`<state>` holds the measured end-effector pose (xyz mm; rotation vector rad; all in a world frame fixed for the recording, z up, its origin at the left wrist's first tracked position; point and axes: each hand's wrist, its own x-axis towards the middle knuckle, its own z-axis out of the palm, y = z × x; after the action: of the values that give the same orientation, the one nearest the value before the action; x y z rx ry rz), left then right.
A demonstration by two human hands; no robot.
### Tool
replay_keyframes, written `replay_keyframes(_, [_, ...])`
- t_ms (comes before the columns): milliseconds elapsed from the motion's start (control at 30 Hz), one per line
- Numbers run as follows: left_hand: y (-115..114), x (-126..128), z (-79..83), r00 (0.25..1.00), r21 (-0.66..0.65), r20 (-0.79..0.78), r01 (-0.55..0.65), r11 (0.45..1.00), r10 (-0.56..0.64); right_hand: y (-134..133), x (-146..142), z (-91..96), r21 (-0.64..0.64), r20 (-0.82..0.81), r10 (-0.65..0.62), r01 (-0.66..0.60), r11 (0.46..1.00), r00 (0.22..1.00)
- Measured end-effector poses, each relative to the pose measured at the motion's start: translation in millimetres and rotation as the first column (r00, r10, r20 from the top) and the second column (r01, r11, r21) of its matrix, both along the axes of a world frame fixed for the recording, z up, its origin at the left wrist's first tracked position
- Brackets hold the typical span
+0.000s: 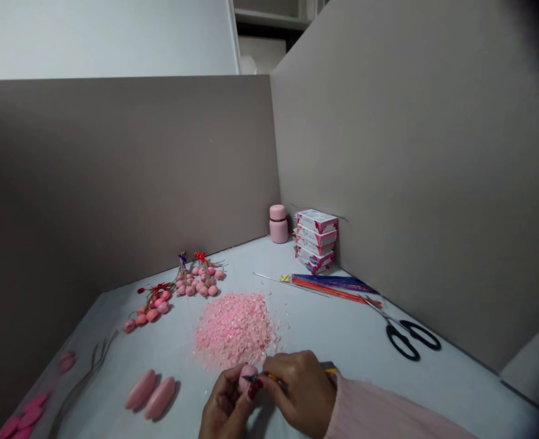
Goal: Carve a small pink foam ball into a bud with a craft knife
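My left hand (226, 402) is closed around a small pink ball (248, 373), pinching it near the table's front edge. In my right hand (303, 384) is a craft knife (328, 367) with a dark and yellow handle, gripped like a pen. Its pointed tip rests against the ball's face or just over it; I cannot tell how deep it goes. A heap of pink shavings (235, 326) lies right behind both hands. To the left of my left hand lie two smooth pink oval pieces (140, 390).
Bunches of pink balls on strings (200, 280) lie behind the heap. Cords (86, 378) and flat pink pieces (32, 416) are at left. Scissors (402, 332), colored strips (328, 286), stacked boxes (316, 241) and a pink flask (278, 225) stand or lie right. Grey panels (182, 164) enclose the table.
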<state>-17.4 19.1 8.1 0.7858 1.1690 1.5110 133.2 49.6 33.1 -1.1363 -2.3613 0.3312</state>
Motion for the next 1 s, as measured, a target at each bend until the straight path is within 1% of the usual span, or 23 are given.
replay_keyframes(167, [-1, 1, 8.1, 1.000, -0.024, -0.002, -0.015, 1.000, 0.015, -1, -3, -1.7, 0.013, -0.001, -0.019, 0.019, 1.000, 1.000])
replay_keyframes(233, [-2, 1, 10.0, 1.000, -0.023, 0.004, 0.001, 1.000, -0.001, 1, -3, -2.4, 0.016, 0.005, -0.035, 0.035, 0.999, 0.999])
replay_keyframes(300, [-4, 2, 10.3, 0.999, -0.020, 0.011, 0.053, 0.998, -0.052, 7, 0, -2.4, 0.007, 0.022, -0.091, 0.090, 0.996, 0.996])
replay_keyframes(367, [-6, 2, 9.6, 0.994, -0.029, 0.008, 0.109, 0.994, -0.109, 13, 4, -1.8, -0.010, 0.041, -0.175, 0.175, 0.984, 0.984])
replay_keyframes(433, [-6, 3, 8.6, 0.993, -0.037, 0.009, 0.116, 0.993, -0.116, 17, 7, -0.9, -0.012, 0.036, -0.199, 0.200, 0.980, 0.979])
replay_keyframes(500, [-5, 4, 7.4, 0.996, -0.031, 0.053, 0.074, 0.997, -0.072, 17, 7, -0.2, -0.015, 0.003, -0.180, 0.180, 0.984, 0.984])
replay_keyframes(567, [-3, 5, 5.7, 0.991, -0.033, 0.123, 0.048, 0.998, -0.044, 13, 4, 0.2, -0.018, -0.043, -0.132, 0.131, 0.991, 0.990])
replay_keyframes(633, [-2, 5, 3.6, 0.984, -0.045, 0.171, 0.061, 0.997, -0.052, 8, 2, 0.2, -0.021, -0.081, -0.062, 0.060, 0.998, 0.995])
replay_keyframes(733, [-1, 5, 2.6, 0.984, -0.041, 0.172, 0.059, 0.997, -0.051, 3, 0, -0.8, -0.017, -0.088, 0.024, -0.026, 1.000, 0.996])
replay_keyframes(867, [-2, 4, 8.5, 0.991, -0.083, 0.133, 0.025, 0.996, -0.014, 2, 0, -3.3, -0.007, -0.063, 0.037, -0.037, 0.999, 0.997])
replay_keyframes(1000, [-3, 4, 14.8, 0.992, -0.090, 0.120, 0.049, 0.995, -0.038, 3, 0, -4.0, -0.010, -0.054, 0.031, -0.031, 0.999, 0.998])
